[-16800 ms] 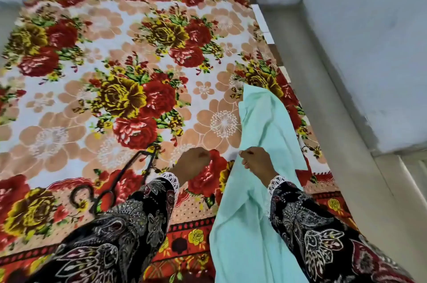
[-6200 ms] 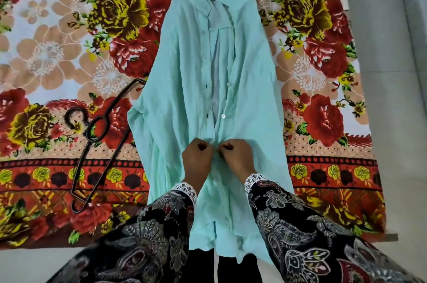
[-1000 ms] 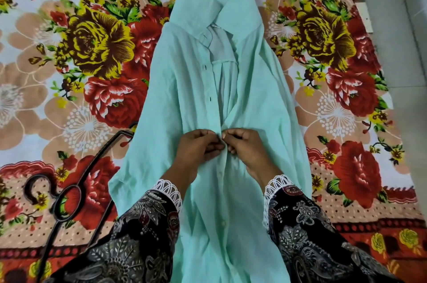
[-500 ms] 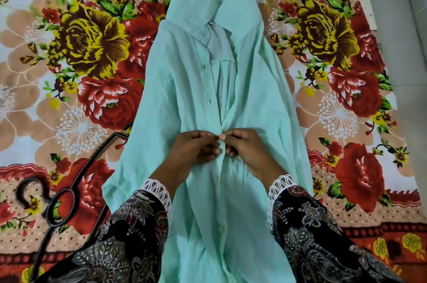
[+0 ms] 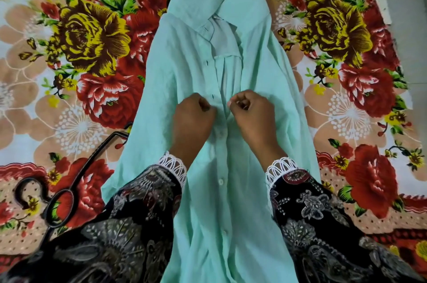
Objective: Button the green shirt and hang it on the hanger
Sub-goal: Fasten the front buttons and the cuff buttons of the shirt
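Green shirt (image 5: 189, 70), light, limp and crease-prone, lying flat on the floral bedspread (image 5: 76, 56); left hand (image 5: 193, 118) and right hand (image 5: 250, 116) apparently pinch its placket edges, the proper hold.

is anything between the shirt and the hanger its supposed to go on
Nothing separate lies between them. The black hanger lies on the floral bedspread left of the green shirt, one end tucked under the shirt's edge. The left hand and right hand pinch the placket; upper buttonholes are unfastened.
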